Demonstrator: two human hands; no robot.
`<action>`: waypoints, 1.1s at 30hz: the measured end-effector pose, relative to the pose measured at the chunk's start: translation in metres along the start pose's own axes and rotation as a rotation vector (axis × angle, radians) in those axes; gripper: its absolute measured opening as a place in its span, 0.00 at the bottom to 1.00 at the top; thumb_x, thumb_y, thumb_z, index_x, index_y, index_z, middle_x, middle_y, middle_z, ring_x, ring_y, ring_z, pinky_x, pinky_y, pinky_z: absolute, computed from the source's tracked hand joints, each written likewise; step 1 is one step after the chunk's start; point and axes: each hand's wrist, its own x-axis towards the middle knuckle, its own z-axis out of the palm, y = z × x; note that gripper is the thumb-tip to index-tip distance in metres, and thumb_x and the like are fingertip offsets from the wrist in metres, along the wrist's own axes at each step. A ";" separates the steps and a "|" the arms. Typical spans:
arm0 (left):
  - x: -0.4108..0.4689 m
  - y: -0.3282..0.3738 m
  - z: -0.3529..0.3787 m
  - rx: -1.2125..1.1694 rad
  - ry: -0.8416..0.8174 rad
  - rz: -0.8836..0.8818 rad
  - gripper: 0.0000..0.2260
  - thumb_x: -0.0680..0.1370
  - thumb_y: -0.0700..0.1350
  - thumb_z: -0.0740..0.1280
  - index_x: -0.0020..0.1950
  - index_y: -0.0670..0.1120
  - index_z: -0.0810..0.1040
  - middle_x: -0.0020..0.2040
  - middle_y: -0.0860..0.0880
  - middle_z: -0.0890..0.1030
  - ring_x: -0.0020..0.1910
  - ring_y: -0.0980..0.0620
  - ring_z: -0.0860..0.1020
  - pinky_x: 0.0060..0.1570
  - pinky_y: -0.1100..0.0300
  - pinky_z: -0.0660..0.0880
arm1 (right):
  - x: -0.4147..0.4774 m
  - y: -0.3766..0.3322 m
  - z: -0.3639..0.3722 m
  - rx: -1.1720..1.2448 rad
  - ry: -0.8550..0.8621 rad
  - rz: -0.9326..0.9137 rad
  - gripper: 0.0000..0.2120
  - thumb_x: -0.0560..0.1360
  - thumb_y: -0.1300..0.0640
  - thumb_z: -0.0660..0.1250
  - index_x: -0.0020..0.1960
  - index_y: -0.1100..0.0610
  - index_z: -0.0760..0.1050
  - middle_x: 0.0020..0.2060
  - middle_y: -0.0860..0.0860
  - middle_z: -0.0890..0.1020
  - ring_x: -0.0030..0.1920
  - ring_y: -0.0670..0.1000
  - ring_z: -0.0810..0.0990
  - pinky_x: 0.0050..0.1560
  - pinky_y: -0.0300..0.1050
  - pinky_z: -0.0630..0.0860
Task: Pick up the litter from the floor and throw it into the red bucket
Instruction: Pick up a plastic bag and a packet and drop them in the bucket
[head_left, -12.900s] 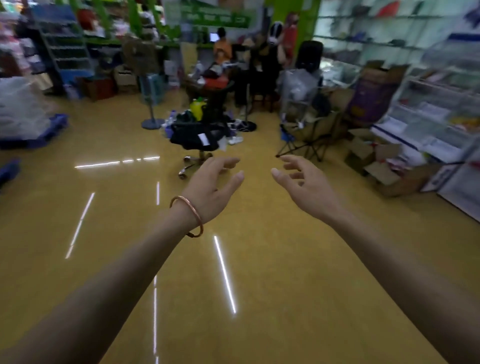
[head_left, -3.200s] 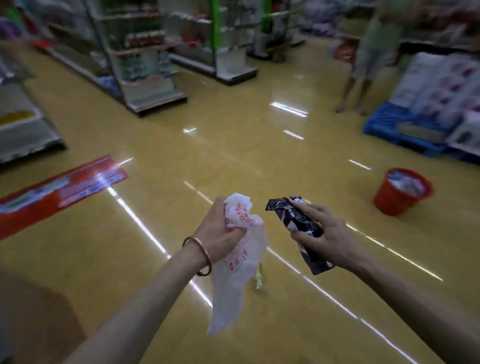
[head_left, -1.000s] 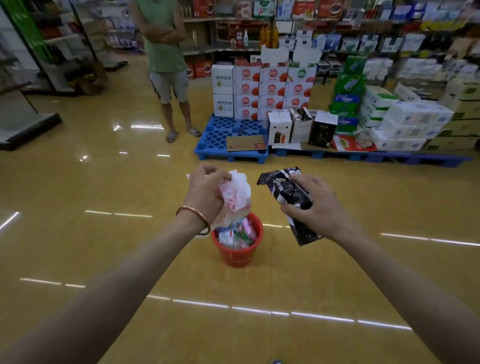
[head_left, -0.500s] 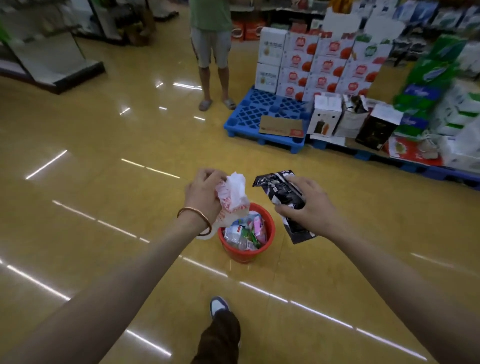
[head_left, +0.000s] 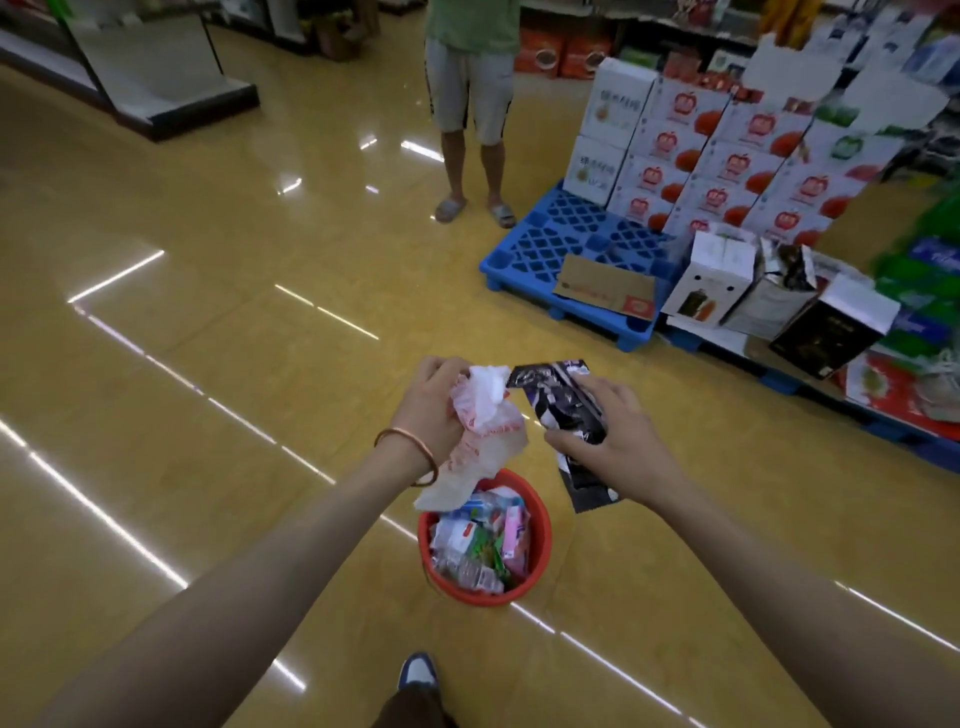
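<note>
A red bucket (head_left: 541, 540) stands on the yellow floor just in front of my feet, filled with several wrappers and packets. My left hand (head_left: 431, 410), with a copper bangle on the wrist, is shut on a crumpled white plastic bag (head_left: 480, 436) with red print; the bag hangs down to the bucket's far left rim. My right hand (head_left: 618, 441) grips a black and white snack wrapper (head_left: 563, 402), held above and just beyond the bucket's right side. The two hands are close together.
A person in a green shirt and grey shorts (head_left: 470, 104) stands ahead. A blue pallet (head_left: 540, 244) with stacked white cartons (head_left: 727, 161) is to the right. A shelf base (head_left: 156, 93) is at the far left. My shoe (head_left: 417, 670) is at the bottom.
I have stepped closer: the bucket now lies nearer and lower in view, under my hands. Both hands still hold the same litter, and the bag's tail now reaches the rim.
</note>
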 end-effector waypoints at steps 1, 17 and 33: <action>0.012 -0.002 0.005 0.010 0.019 -0.022 0.16 0.71 0.30 0.60 0.58 0.39 0.74 0.58 0.41 0.71 0.50 0.46 0.72 0.51 0.66 0.65 | 0.015 0.004 -0.001 0.003 -0.013 0.001 0.35 0.72 0.45 0.70 0.74 0.51 0.60 0.68 0.49 0.63 0.57 0.42 0.65 0.54 0.35 0.64; 0.039 -0.060 0.141 0.084 0.070 -0.795 0.15 0.72 0.37 0.63 0.59 0.43 0.71 0.59 0.45 0.69 0.53 0.43 0.73 0.48 0.54 0.71 | 0.162 0.140 0.076 -0.053 -0.564 -0.187 0.34 0.72 0.39 0.67 0.73 0.50 0.60 0.67 0.49 0.63 0.60 0.47 0.71 0.55 0.36 0.66; 0.000 -0.228 0.306 0.108 -0.016 -0.899 0.10 0.70 0.31 0.63 0.51 0.38 0.70 0.54 0.42 0.68 0.45 0.45 0.70 0.45 0.55 0.70 | 0.207 0.294 0.270 -0.241 -0.812 -0.263 0.37 0.74 0.36 0.62 0.76 0.50 0.55 0.72 0.48 0.61 0.66 0.49 0.69 0.61 0.45 0.70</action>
